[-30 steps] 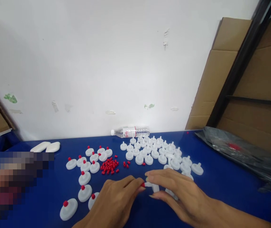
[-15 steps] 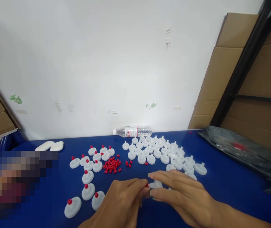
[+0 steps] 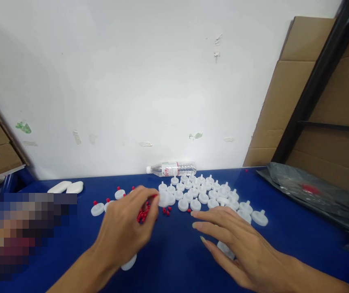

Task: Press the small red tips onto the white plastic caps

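My left hand (image 3: 125, 224) pinches a white spouted lid (image 3: 163, 199) by the small red cap on its spout. The lid is tipped sideways in the air above the table. Just below that hand lies a pile of red caps (image 3: 143, 214), partly hidden by the fingers. My right hand (image 3: 238, 242) is open, its fingers apart and nothing between them. Under its palm a white lid (image 3: 225, 249) shows in part. Beyond the right fingers stands a group of white spouted lids (image 3: 195, 204) without red caps.
On the left are lids with red caps (image 3: 97, 209), several behind my left hand. A clear bottle (image 3: 171, 169) lies against the wall. Two white oval objects (image 3: 74, 187) sit at the back left. A grey plastic bag (image 3: 308, 199) and cardboard (image 3: 281, 93) are at the right.
My left hand has moved left and away from me, carrying the lid by its red cap. My right hand has let go of that lid, and its fingers have spread.
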`<state>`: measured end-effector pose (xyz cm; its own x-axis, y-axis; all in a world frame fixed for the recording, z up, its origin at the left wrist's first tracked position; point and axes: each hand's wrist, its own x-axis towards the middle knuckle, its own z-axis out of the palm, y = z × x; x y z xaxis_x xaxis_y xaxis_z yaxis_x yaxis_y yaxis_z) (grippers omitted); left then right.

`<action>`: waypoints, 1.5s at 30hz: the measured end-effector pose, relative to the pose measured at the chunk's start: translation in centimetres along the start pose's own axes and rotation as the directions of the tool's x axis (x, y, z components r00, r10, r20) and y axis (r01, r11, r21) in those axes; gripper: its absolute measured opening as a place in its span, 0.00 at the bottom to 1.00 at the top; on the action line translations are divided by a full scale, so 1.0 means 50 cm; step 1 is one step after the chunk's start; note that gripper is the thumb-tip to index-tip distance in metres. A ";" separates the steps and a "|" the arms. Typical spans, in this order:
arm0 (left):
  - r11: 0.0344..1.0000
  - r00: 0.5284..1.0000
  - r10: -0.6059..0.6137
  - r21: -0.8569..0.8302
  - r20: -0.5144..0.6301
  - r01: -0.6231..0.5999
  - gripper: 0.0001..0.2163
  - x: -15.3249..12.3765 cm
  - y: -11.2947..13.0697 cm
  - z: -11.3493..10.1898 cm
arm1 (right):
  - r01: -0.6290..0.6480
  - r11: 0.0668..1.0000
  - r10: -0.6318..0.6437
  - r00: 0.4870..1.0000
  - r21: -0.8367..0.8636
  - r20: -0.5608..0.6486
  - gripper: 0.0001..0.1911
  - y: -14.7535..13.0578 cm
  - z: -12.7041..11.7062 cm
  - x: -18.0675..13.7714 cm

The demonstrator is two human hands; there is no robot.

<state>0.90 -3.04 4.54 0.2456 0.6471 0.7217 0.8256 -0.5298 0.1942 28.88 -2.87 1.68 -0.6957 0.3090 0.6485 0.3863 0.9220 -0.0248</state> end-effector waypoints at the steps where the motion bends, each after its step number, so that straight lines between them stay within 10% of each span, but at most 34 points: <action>1: 0.993 1.000 -0.030 0.117 -0.003 0.030 0.09 0.010 -0.019 -0.010 | 0.010 1.000 -0.010 1.000 -0.003 0.015 0.22 -0.001 0.000 0.000; 5: 0.824 0.972 -0.234 0.534 0.020 0.188 0.14 0.046 -0.091 -0.054 | 0.036 0.999 -0.034 0.998 -0.027 0.048 0.21 -0.001 0.001 -0.002; 10: 0.753 0.863 -0.455 0.612 0.219 0.241 0.17 0.055 -0.167 -0.080 | 0.027 0.999 -0.024 0.998 -0.043 0.061 0.20 0.002 0.002 -0.001; 45: 0.870 0.820 -0.349 0.483 0.453 0.104 0.18 0.033 -0.200 -0.045 | 0.058 0.998 -0.059 0.994 0.016 0.092 0.18 -0.002 0.002 0.008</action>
<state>-8.12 2.11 5.30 0.1433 0.9643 0.2226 0.9886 -0.1291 -0.0770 28.53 -2.80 1.88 -0.7699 0.2742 0.5762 0.3359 0.9419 0.0006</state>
